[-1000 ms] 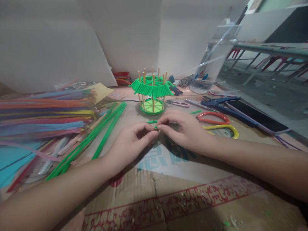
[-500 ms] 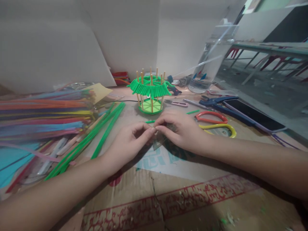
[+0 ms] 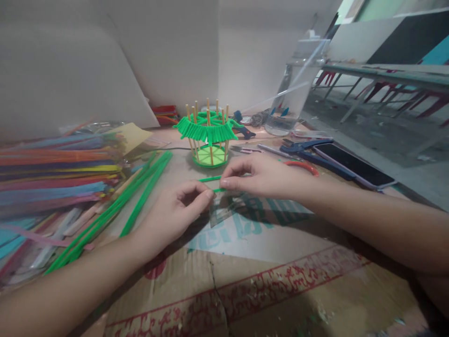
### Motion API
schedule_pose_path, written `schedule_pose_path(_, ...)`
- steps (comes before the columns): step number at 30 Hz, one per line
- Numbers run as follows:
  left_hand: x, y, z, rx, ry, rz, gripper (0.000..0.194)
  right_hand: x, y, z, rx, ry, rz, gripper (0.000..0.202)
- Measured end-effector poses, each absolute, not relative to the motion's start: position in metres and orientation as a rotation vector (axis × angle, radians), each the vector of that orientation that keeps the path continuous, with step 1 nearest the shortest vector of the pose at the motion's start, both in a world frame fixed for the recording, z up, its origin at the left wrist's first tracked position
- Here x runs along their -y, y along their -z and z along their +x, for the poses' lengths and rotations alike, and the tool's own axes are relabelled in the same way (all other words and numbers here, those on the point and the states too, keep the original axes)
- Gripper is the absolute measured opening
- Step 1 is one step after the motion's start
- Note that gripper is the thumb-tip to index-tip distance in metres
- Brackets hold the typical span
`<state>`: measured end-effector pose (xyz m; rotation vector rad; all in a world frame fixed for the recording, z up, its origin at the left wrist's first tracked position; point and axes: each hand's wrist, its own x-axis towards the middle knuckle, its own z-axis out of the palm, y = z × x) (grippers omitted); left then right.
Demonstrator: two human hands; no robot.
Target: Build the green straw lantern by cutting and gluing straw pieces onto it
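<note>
While the little toy pavilion [image 3: 209, 134] stood upright on the table [image 3: 175, 138], two hands met in front of it. The left hand [image 3: 177, 206] was in front and to the left of the pavilion, and the right hand [image 3: 259, 177] was in front and to the right. Each hand's grip was closed, with finger and thumb pinching an end of a short green pipe cleaner [image 3: 219, 190]. That piece was near the front of the pavilion. Another green strip [image 3: 209, 179] lay closer to the pavilion. To the pavilion's left lay some long green pipe cleaners [image 3: 145, 196], and farther left was a big pile of colored pipe cleaners [image 3: 52, 164]. To its right were a red handle [image 3: 307, 166] and, farther off, a phone [image 3: 354, 164] with a dark screen. A clear container [image 3: 289, 98] stood behind it, to the right. A sheet [image 3: 252, 245] with blue-green writing lay in front of it.
</note>
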<state>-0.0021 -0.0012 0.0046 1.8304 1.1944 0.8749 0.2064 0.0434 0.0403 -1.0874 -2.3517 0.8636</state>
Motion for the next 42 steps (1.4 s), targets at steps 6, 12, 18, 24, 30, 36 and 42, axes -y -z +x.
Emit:
schedule_pose_path(6,0.002,-0.004,-0.004,-1.197,-0.880,1.866,0.029,-0.044,-0.036,0.204,2.343,-0.891,-1.124,0.019)
schedule_pose_path(12,0.002,-0.005,-0.002,-1.212,-0.862,1.857,0.030,-0.041,-0.039,0.204,2.348,-0.880,-1.123,0.015)
schedule_pose_path(18,-0.002,-0.006,-0.006,-1.281,-0.558,2.165,0.037,-0.044,-0.029,0.206,2.378,-0.708,-1.177,0.012)
schedule_pose_path(24,-0.017,-0.019,-0.023,-1.522,-0.511,2.546,0.035,-0.043,-0.008,0.209,2.430,-0.328,-1.041,0.015)
schedule_pose_path(30,-0.043,-0.019,-0.011,-1.438,-0.257,2.805,0.030,-0.036,-0.007,0.215,2.514,-0.236,-1.121,0.017)
schedule_pose_path(36,-0.026,-0.030,-0.023,-1.585,-0.209,2.855,0.019,-0.030,-0.011,0.218,2.540,-0.200,-1.019,0.017)
schedule_pose_path(42,-0.008,-0.043,-0.017,-1.443,-0.758,2.487,0.024,-0.030,-0.009,0.214,2.462,-0.225,-0.970,0.015)
